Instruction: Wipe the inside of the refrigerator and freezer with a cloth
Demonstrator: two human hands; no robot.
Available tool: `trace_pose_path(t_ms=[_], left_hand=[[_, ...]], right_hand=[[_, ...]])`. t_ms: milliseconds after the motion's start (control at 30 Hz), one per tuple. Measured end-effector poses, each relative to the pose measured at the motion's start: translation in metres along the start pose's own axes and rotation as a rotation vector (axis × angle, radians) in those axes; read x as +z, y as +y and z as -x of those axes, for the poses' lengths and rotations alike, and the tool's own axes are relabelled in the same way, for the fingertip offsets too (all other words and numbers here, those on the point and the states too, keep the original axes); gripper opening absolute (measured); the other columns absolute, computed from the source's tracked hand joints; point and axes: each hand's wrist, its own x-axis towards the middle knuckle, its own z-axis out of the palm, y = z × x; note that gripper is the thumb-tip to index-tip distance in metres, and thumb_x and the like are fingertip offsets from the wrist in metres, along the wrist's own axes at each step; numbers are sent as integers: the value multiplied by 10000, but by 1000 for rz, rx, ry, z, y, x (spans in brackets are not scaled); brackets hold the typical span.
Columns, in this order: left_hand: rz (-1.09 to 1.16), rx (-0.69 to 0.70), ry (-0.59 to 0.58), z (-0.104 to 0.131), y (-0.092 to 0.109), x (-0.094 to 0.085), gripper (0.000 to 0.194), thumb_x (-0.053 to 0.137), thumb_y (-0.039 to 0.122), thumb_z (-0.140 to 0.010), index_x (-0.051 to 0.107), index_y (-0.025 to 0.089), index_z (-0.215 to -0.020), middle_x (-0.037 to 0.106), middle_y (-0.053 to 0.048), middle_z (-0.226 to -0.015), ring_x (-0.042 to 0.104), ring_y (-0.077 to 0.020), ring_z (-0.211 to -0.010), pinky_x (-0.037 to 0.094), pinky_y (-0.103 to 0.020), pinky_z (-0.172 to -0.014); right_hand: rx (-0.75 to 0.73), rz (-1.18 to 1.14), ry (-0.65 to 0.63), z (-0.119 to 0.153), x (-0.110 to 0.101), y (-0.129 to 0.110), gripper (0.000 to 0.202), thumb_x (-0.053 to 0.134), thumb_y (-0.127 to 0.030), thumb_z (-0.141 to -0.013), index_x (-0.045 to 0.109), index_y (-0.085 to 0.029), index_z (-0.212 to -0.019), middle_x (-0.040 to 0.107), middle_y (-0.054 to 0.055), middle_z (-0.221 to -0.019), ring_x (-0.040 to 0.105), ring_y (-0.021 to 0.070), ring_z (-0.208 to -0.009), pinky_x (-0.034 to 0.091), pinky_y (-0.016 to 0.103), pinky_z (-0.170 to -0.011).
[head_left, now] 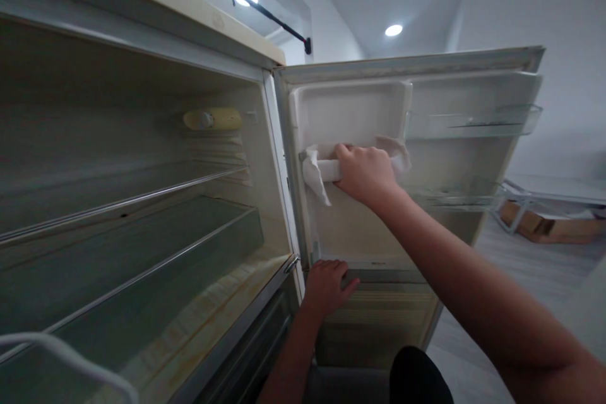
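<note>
An open refrigerator door (360, 113), its inner side facing me, hangs to the right of the cabinet. My right hand (367, 173) is closed around a crumpled white cloth (316, 175) at the middle of this inner panel. Ends of the cloth stick out on both sides of the fist. Lower down, my left hand (327, 287) has its fingers curled over the door's bottom edge near the hinge side, with the thumb apart. Clear door shelves (497, 123) are right of my right hand.
Left is the open refrigerator compartment (227, 202) with a glass shelf (142, 199), a clear drawer front (180, 265) and a yellowed lamp cover (213, 118). A white cable (71, 356) crosses the lower left. A cardboard box (553, 224) lies beneath a table (563, 188) at right.
</note>
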Motion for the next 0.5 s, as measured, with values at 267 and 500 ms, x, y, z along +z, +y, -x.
trace_pose_path(t_ms=[267,500], left_hand=[[-9,-8,11,-1,0,1,288,642,501,-900,606,221,-846,720,-21,-862,669,-230,-839,424,-367,-811],[-20,4,24,0,-1,0,310,642,521,-901,605,221,-829,715,-16,-830,670,-225,-823,420,-360,-794]], right_hand=[[-138,13,110,-13,5,-46,366,284,-188,-1021,532,-129,-1283,612,244,-1261,642,288,-1059,494,372,-826],[-235,25,212,-14,19,-44,330,290,-197,-1034,522,-138,-1261,615,210,-1204,609,273,-1014,462,378,-816]])
